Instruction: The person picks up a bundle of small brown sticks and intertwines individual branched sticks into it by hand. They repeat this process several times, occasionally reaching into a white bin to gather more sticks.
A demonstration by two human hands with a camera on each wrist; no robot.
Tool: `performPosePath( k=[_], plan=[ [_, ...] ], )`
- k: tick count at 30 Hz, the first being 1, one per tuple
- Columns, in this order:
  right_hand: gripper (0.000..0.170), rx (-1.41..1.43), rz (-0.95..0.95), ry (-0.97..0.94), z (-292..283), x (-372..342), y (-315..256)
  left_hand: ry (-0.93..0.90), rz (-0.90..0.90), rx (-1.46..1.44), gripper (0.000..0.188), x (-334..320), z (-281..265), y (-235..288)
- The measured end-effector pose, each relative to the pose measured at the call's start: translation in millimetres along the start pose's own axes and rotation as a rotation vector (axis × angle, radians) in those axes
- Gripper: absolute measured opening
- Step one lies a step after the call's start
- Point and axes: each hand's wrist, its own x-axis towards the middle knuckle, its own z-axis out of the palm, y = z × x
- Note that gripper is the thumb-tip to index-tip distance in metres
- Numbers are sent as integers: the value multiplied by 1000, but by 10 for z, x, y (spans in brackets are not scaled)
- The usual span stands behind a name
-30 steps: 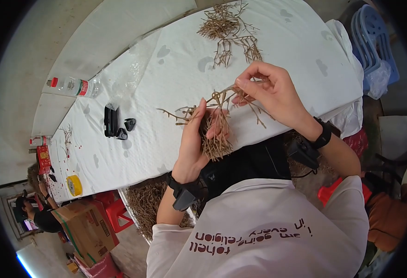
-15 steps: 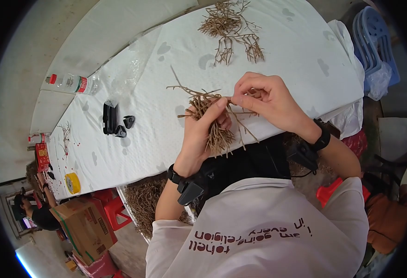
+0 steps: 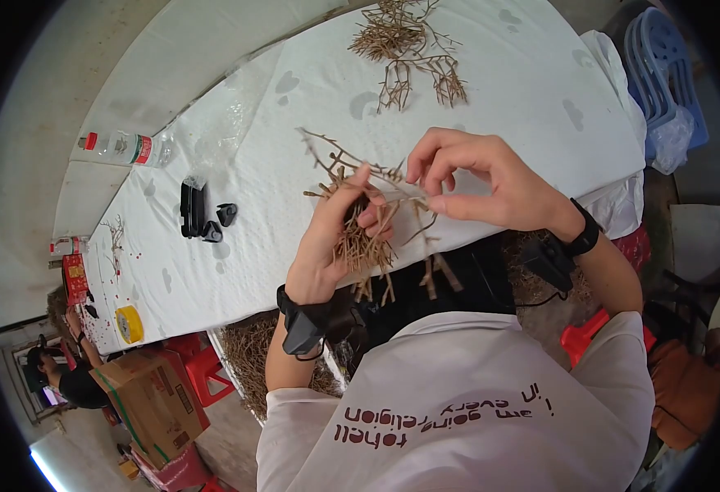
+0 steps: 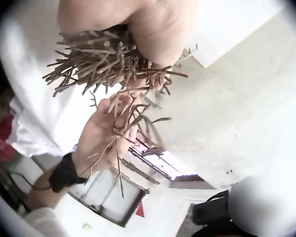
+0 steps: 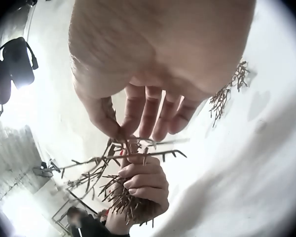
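My left hand [image 3: 315,246] grips a thick bundle of dry brown twigs [image 3: 364,250], with the thumb across its top. Cut stem ends fan out below the fist in the left wrist view, and thin branches stick out past the thumb. Just right of it, my right hand [image 3: 495,180] pinches a branched twig [image 5: 106,158] between thumb and fingertips. That twig crosses close over the left fist in the right wrist view. Its hanging ends are blurred in the head view. Both hands are over the near edge of the white-covered table [image 3: 294,164].
More dry twigs [image 3: 389,37] lie at the table's far side. To the left are a black case [image 3: 192,209], small black pieces [image 3: 226,215], a plastic bottle [image 3: 126,149] and yellow tape [image 3: 129,325]. Twigs are heaped below the table [image 3: 253,369]. Blue stools [image 3: 663,74] stand right.
The right hand's fingers have spread more, and the twig ends beside the bundle have swung down. My left hand has shifted slightly left with the bundle since half a second ago.
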Motion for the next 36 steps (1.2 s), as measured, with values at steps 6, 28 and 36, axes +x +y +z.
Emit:
performPosePath(
  k=[6,28,36],
  plan=[
    [7,264,-115,170,-19,-23,57,243,148,-372,34,-13,-153,55],
    [9,414,146,183,132,2,106,-125,301,715,18,-31,180,183],
    [8,103,150,225,156,10,-65,-136,366,772,13,48,194,179]
  ],
)
